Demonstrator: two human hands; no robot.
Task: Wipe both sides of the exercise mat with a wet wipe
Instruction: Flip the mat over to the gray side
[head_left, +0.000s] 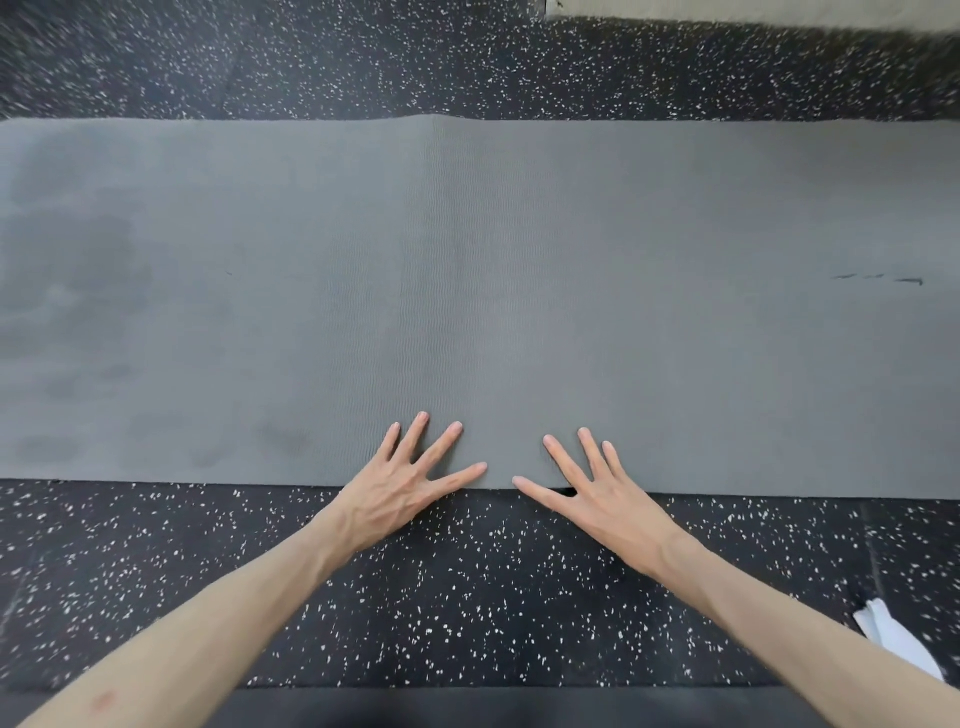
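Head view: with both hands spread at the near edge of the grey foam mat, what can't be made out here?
1. Grey foam exercise mat: both ends cut off by the frame's sides; underside hidden.
2. White wipe-like sheet on the black speckled rubber floor: partly cut off at the right edge, wetness unreadable.
3. Left hand, right hand: palms face down, so contact underneath is hidden.
4. Upper corners: blurred.

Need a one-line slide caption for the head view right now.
Both hands, left hand and right hand, spread flat on the grey exercise mat's near edge; white wipe lies aside on speckled floor.
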